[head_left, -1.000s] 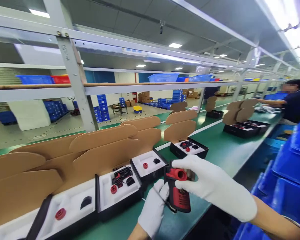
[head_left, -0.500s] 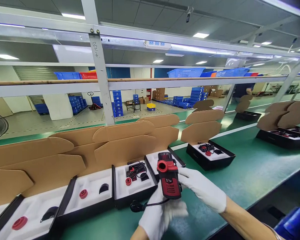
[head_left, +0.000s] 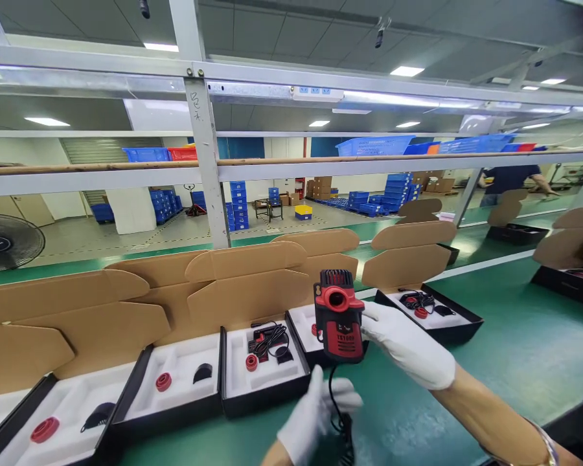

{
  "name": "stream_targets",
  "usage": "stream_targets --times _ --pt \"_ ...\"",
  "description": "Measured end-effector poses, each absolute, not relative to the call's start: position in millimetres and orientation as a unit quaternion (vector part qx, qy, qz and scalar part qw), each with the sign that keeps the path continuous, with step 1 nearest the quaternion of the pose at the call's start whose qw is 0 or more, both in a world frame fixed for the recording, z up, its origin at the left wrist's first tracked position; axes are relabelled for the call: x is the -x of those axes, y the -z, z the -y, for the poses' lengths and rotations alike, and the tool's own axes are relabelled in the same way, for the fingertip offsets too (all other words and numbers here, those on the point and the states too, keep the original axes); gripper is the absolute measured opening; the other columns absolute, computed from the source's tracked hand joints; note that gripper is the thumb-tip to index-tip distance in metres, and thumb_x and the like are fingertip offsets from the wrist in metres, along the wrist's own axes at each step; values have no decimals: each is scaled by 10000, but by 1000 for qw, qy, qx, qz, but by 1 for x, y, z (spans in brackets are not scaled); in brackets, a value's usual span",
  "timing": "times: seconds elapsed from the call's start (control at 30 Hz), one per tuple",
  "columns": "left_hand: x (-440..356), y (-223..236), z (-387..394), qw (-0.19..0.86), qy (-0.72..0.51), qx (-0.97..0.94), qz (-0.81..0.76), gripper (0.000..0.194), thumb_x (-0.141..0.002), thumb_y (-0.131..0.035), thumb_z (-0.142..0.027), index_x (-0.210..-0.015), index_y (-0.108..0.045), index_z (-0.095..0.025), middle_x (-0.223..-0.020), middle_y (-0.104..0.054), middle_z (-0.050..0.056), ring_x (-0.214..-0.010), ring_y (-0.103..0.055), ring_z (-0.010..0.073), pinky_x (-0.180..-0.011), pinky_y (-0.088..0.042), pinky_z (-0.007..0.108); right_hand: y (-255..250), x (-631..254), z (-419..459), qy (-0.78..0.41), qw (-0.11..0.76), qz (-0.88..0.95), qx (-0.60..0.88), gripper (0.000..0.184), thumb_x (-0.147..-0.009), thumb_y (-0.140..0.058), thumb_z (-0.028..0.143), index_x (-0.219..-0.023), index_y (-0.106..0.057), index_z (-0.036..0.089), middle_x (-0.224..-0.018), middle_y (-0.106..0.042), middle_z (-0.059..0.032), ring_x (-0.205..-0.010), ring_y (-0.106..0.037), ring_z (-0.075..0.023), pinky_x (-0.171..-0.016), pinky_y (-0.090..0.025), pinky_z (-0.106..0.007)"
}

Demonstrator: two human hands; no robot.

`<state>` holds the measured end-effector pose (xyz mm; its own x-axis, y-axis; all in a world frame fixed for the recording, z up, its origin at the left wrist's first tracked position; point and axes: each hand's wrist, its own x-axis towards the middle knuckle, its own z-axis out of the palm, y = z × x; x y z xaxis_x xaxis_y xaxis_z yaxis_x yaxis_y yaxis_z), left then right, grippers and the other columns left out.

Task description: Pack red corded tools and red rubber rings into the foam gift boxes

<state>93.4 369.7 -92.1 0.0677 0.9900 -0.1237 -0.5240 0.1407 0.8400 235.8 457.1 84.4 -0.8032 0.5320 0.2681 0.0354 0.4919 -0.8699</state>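
My right hand (head_left: pixel 408 346), in a white glove, grips a red and black handheld device (head_left: pixel 339 317) and holds it upright above the green belt (head_left: pixel 515 349). A black cord (head_left: pixel 337 414) hangs down from the device. My gloved left hand (head_left: pixel 315 414) sits just below, fingers curled around that cord. Right behind the device lies an open black box with a white insert (head_left: pixel 301 320). To its left another open box (head_left: pixel 265 366) contains a black cable bundle and a red round part.
A row of open boxes with brown cardboard lids (head_left: pixel 243 285) lines the belt, each white insert holding small red and black parts. More boxes (head_left: pixel 432 314) stand to the right. A metal post (head_left: pixel 206 155) and shelf with blue bins (head_left: pixel 374 144) rise behind. A person (head_left: pixel 510 178) stands far right.
The device has risen and been turned more upright in my right hand. My left hand dropped lower along the cord. The view swung left, away from the blue bins.
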Motion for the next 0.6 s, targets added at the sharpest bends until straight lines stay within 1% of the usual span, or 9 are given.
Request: stream_targets --times 0.1,0.17,0.2,0.23,0.3,0.33,0.37,0.47,0.6 --pt "-127 118 -373 727 -512 -324 -323 1021 -740 -169 -901 -908 -711 -52 -786 -702 180 -832 -668 261 -919 -452 427 -86 -240 -496 -350 284 865 219 395 -985 -411 495 -1187 -653 257 -1156 -642 -42 -1006 -609 -230 -863 -536 -328" --pt "-135 114 -371 733 -519 -295 -326 1055 -734 -107 -902 -894 -698 -43 -649 -654 143 -742 -669 243 -797 -489 372 -83 -243 -534 -233 281 886 287 381 -982 -388 448 -1158 -658 245 -1111 -661 -35 -983 -614 -228 -847 -524 -325" --pt "-136 107 -373 724 -531 -277 -341 1032 -718 -171 -918 -970 -675 -53 -623 -635 107 -692 -665 230 -724 -501 347 -79 -243 -555 -160 263 899 312 379 -987 -370 413 -1165 -655 238 -1115 -663 -37 -999 -611 -230 -864 -511 -328" --pt "-135 97 -377 708 -544 -268 -361 980 -697 -298 -919 -1078 -626 -78 -633 -629 69 -629 -653 209 -639 -503 319 -75 -241 -577 -86 236 913 322 379 -992 -356 376 -1182 -650 229 -1138 -659 -44 -1029 -603 -234 -896 -491 -334" --pt "-133 75 -392 666 -551 -290 -410 876 -658 -577 -808 -1223 -490 -143 -738 -650 17 -456 -569 136 -436 -432 247 -62 -231 -617 23 158 943 293 367 -987 -375 317 -1213 -646 220 -1180 -645 -64 -1072 -591 -248 -937 -457 -347" --pt "-131 64 -401 645 -545 -316 -432 807 -676 -646 -711 -1231 -448 -160 -811 -664 13 -380 -497 95 -353 -354 219 -54 -221 -634 47 115 956 266 343 -971 -416 296 -1202 -659 223 -1166 -651 -73 -1060 -598 -257 -926 -454 -349" --pt "-130 56 -410 629 -535 -341 -449 705 -714 -654 -627 -1198 -437 -162 -863 -675 19 -323 -417 61 -300 -267 206 -45 -210 -649 54 75 966 240 307 -943 -476 279 -1161 -685 227 -1123 -666 -78 -1027 -613 -264 -896 -460 -347" --pt "-124 48 -430 611 -518 -373 -468 416 -839 -521 -524 -1027 -453 -159 -826 -703 39 -266 -247 28 -273 -118 218 -15 -168 -679 55 -24 982 177 198 -843 -623 238 -995 -748 226 -954 -701 -80 -902 -652 -266 -787 -470 -319" --pt "-107 58 -437 582 -542 -370 -480 393 -851 -471 -561 -886 -463 -170 -650 -687 34 -276 -240 43 -286 -82 230 15 -130 -699 50 -89 987 128 215 -809 -660 244 -1004 -752 238 -941 -712 -75 -888 -663 -253 -747 -462 -293"
